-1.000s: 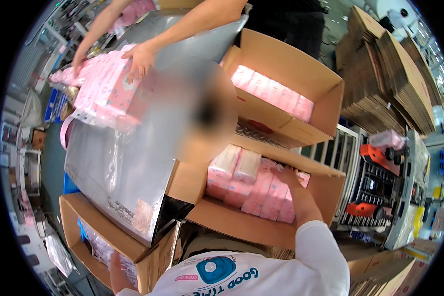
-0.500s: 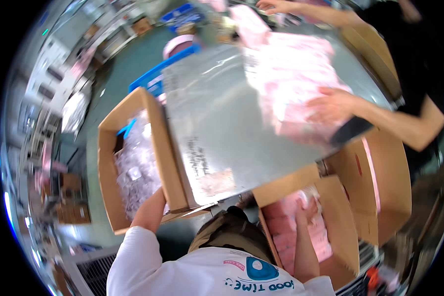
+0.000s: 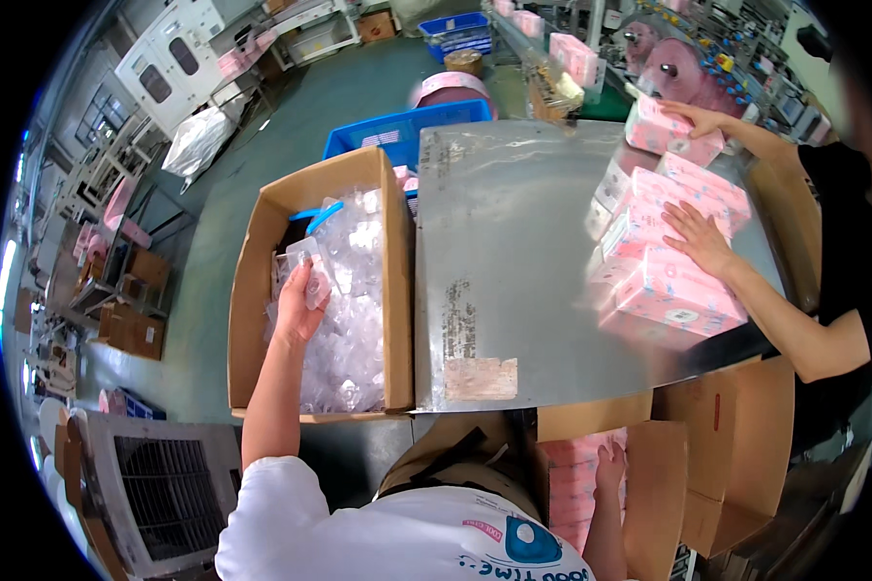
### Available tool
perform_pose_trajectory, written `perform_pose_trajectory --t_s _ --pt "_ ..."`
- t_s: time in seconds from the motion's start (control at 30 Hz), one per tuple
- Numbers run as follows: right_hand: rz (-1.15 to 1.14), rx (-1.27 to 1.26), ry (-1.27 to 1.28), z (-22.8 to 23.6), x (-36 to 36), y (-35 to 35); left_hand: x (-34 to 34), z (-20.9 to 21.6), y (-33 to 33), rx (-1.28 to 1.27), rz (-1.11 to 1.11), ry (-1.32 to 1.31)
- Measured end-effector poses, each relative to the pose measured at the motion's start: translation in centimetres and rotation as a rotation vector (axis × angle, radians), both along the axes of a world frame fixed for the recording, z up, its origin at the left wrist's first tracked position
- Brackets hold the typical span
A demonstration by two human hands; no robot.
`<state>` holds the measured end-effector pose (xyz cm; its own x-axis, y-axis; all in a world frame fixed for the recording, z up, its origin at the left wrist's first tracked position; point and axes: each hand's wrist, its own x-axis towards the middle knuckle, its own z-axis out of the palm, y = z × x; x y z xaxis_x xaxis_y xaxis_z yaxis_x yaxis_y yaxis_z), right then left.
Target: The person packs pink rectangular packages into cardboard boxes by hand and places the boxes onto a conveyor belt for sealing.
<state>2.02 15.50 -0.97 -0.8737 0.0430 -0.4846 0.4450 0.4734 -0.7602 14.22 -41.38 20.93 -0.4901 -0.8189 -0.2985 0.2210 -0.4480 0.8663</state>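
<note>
My left hand (image 3: pixel 303 302) is closed on a thin, flat, clear plastic piece (image 3: pixel 315 269), above the open cardboard box (image 3: pixel 397 320). Loose clear plastic pieces (image 3: pixel 344 358) fill this box, and a blue strip (image 3: pixel 325 217) pokes out among them. Low on the right, my right hand (image 3: pixel 609 469) rests with its fingers apart on pink packs (image 3: pixel 572 484) lined up inside another cardboard box (image 3: pixel 657 484). I see nothing held in it.
A metal table (image 3: pixel 523 261) stands before me. At its right, a co-worker's hands (image 3: pixel 702 242) touch several pink tissue packs (image 3: pixel 673 290). Behind the left box is a blue crate (image 3: pixel 397 131); an empty-looking carton (image 3: pixel 741 455) stands at lower right. A grilled machine (image 3: pixel 165 484) is lower left.
My left hand has risen from the box's near end with a clear plastic piece in it. The view has turned. The co-worker's far hand has come down onto a pink pack.
</note>
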Motion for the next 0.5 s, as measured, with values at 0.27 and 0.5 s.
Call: perform_pose_trajectory --t_s 0.27,0.5 --pt "0.172 -0.363 0.223 12.5 0.4 -5.0 -11.5 2.1 17.0 0.058 -0.699 0.138" --pt "-0.174 -1.093 0.193 18.8 4.2 -1.3 -14.6 -2.8 38.3 0.105 -1.512 0.041"
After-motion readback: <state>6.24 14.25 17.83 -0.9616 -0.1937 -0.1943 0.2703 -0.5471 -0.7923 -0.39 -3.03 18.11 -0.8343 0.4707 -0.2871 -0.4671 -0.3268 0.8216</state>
